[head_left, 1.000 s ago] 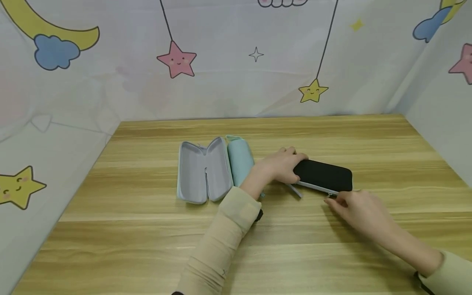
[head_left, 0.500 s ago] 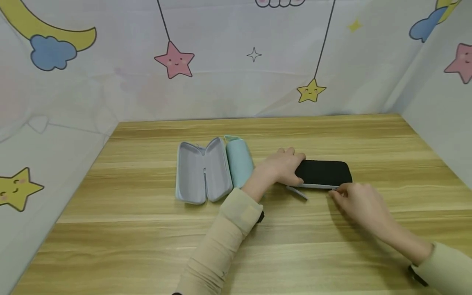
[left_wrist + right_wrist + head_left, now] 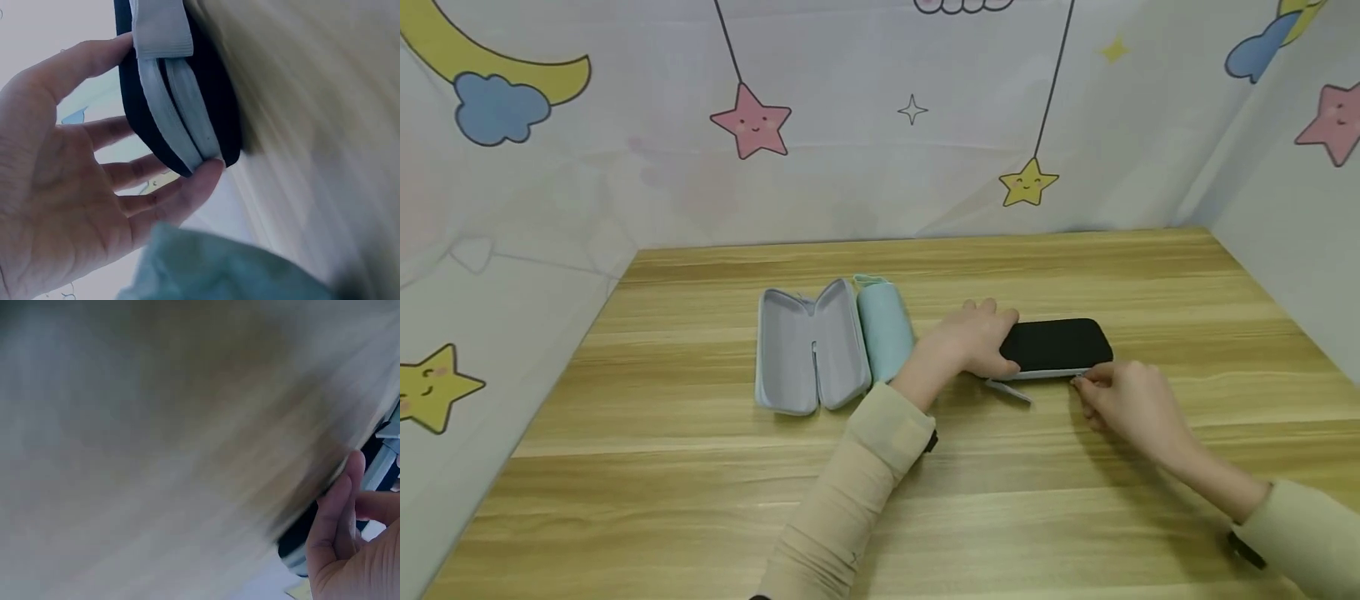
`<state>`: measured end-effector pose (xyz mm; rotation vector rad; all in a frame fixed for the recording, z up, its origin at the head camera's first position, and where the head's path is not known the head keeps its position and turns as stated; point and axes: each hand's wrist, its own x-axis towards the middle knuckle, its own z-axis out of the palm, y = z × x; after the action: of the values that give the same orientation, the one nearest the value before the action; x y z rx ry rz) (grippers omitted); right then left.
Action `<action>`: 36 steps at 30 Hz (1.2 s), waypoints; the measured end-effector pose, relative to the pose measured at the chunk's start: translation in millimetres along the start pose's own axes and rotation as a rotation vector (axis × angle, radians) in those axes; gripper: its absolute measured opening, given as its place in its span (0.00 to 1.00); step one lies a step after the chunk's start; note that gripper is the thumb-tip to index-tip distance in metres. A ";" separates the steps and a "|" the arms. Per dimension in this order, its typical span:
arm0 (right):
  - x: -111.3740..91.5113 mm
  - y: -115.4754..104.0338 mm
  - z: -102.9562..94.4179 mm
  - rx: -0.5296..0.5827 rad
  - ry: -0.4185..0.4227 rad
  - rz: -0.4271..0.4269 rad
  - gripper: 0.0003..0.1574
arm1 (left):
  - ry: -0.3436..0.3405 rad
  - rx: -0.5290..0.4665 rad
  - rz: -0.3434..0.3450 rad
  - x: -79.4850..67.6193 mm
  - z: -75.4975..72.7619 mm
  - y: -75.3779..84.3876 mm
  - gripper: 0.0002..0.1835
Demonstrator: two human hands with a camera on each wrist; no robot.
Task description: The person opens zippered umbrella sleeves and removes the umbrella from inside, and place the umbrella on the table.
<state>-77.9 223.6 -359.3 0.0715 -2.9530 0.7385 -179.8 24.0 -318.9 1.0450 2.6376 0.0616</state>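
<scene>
A black zippered case (image 3: 1056, 346) with a grey zipper along its side lies on the table right of centre. My left hand (image 3: 973, 342) grips its left end, thumb at the near side and fingers spread over the far edge. In the left wrist view, a grey strap (image 3: 161, 28) crosses the pale zipper tape (image 3: 197, 115), and fingertips press the case's end. My right hand (image 3: 1138, 408) pinches the zipper pull at the near side, close to the right corner; the pull itself is mostly hidden by the fingers. The right wrist view shows the fingertips against the case's edge.
Left of the hands, a light-blue case (image 3: 786, 350) stands open with its grey lining showing. Against it lies a rounded light-blue case (image 3: 886, 329) with a loop, partly behind my left arm. A patterned cloth (image 3: 835, 192) hangs behind the wooden table (image 3: 700, 492).
The black case has turned, its right end swinging away from me. My right hand has followed it slightly away with the zipper pull. The left hand keeps its grip; the light-blue cases stay put.
</scene>
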 end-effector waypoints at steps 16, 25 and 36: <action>8.8 6.9 -3.4 0.349 -0.119 0.247 0.15 | 0.009 0.024 -0.026 -0.1 -0.8 6.8 0.37; 4.5 10.3 -5.5 0.361 -0.097 0.221 0.14 | 0.006 0.024 -0.029 0.8 0.3 5.7 0.38; 1.1 9.3 -2.8 0.284 -0.036 0.179 0.12 | 0.010 0.033 -0.031 1.2 1.5 5.7 0.38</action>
<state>-79.4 233.0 -361.1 -0.1624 -2.8914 1.1878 -176.4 28.9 -319.8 1.0170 2.6714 0.0162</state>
